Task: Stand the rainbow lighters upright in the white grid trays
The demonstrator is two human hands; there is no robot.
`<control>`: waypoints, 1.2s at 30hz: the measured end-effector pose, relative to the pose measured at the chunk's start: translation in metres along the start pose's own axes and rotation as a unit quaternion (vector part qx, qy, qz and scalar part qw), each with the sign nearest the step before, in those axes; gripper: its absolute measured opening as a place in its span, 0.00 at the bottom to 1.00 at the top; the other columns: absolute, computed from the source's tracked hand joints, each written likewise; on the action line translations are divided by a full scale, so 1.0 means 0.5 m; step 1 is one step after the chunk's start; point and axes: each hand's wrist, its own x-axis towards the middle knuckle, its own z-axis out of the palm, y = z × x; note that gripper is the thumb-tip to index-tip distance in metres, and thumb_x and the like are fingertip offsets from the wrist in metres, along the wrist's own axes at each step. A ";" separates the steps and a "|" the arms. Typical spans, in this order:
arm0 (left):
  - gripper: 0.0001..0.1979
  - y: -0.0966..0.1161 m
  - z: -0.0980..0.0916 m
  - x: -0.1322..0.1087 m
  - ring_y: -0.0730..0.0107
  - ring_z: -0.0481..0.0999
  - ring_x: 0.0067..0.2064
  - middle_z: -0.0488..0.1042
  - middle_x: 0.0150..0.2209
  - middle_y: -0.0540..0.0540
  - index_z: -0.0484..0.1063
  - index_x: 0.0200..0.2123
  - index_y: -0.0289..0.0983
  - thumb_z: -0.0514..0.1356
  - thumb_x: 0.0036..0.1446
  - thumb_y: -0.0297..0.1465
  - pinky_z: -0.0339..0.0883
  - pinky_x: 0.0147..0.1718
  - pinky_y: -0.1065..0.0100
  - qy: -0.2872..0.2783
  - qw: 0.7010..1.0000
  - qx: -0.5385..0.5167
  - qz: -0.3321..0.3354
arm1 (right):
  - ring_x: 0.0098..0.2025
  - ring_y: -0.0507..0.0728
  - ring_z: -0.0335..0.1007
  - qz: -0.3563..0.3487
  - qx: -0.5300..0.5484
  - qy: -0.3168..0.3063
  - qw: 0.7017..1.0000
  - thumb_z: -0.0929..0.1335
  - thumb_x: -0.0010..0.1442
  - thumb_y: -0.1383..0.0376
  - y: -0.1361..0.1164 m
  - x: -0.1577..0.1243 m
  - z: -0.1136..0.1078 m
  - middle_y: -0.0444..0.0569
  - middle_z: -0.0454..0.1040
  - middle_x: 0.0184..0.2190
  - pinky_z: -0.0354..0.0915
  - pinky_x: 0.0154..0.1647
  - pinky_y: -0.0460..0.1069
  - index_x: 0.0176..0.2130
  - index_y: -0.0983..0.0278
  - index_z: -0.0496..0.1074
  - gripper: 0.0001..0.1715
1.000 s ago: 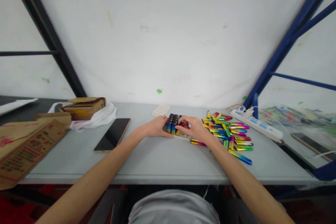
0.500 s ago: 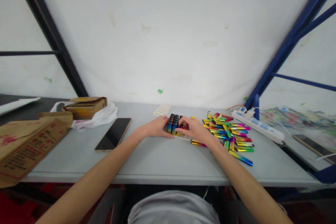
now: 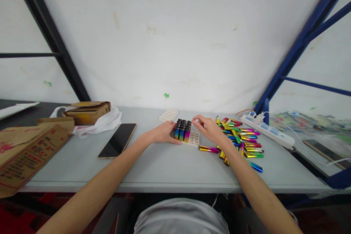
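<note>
left hand (image 3: 164,132): fingers and thumb spread, cupped at left side of black-topped tubes (image 3: 182,130) | right hand (image 3: 208,129): fingers loosely curled, part open, nothing visible in them, just right of those tubes | black-topped tubes: upright in white tray (image 3: 194,138) on worktop (image 3: 164,168)

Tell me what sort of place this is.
Probably a workbench in a workshop or packing area: shiny coloured tubes lie piled on the grey table, black-topped tubes stand upright in a pale tray, and a power strip sits at the right.
</note>
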 end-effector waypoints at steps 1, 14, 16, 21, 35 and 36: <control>0.34 0.001 -0.001 0.000 0.47 0.77 0.48 0.78 0.45 0.39 0.76 0.45 0.37 0.72 0.48 0.58 0.72 0.51 0.54 0.000 1.000 0.004 -0.001 | 0.30 0.56 0.71 0.008 -0.032 0.010 0.999 0.63 0.76 0.53 0.015 0.001 -0.011 0.45 0.77 0.28 0.63 0.38 0.49 0.48 0.63 0.78 0.20; 0.34 0.000 0.001 -0.001 0.47 0.77 0.49 0.78 0.48 0.39 0.76 0.48 0.37 0.72 0.49 0.57 0.71 0.52 0.55 -0.004 1.000 -0.002 0.003 | 0.46 0.64 0.78 0.130 -0.226 -0.101 0.960 0.72 0.70 0.54 0.125 -0.011 0.005 0.58 0.82 0.44 0.66 0.50 0.54 0.46 0.65 0.79 0.17; 0.34 -0.001 0.002 0.000 0.46 0.77 0.49 0.79 0.47 0.39 0.76 0.47 0.37 0.72 0.48 0.57 0.72 0.51 0.55 -0.001 1.000 -0.005 0.001 | 0.45 0.63 0.78 0.121 -0.225 -0.096 0.962 0.72 0.70 0.58 0.117 -0.007 0.019 0.57 0.82 0.43 0.66 0.49 0.53 0.47 0.65 0.78 0.13; 0.34 0.000 0.002 0.000 0.46 0.77 0.49 0.78 0.46 0.39 0.76 0.46 0.37 0.72 0.47 0.57 0.72 0.51 0.54 0.003 1.000 -0.001 -0.005 | 0.45 0.59 0.76 0.072 -0.154 -0.047 0.984 0.71 0.68 0.69 0.108 -0.005 0.025 0.56 0.79 0.46 0.67 0.51 0.52 0.52 0.65 0.76 0.13; 0.34 -0.004 0.001 0.001 0.47 0.77 0.49 0.78 0.46 0.39 0.75 0.47 0.37 0.71 0.49 0.58 0.71 0.52 0.55 -0.008 1.000 0.012 0.006 | 0.30 0.52 0.67 0.140 0.371 0.098 0.913 0.81 0.51 0.48 0.039 0.020 0.019 0.43 0.76 0.31 0.65 0.35 0.49 0.42 0.62 0.79 0.27; 0.34 -0.005 0.002 0.002 0.48 0.77 0.48 0.78 0.46 0.40 0.75 0.47 0.37 0.71 0.49 0.58 0.72 0.51 0.55 -0.006 1.000 0.011 0.007 | 0.29 0.51 0.66 0.145 0.383 0.101 0.907 0.81 0.51 0.47 0.036 0.020 0.022 0.43 0.76 0.31 0.64 0.34 0.49 0.42 0.62 0.79 0.27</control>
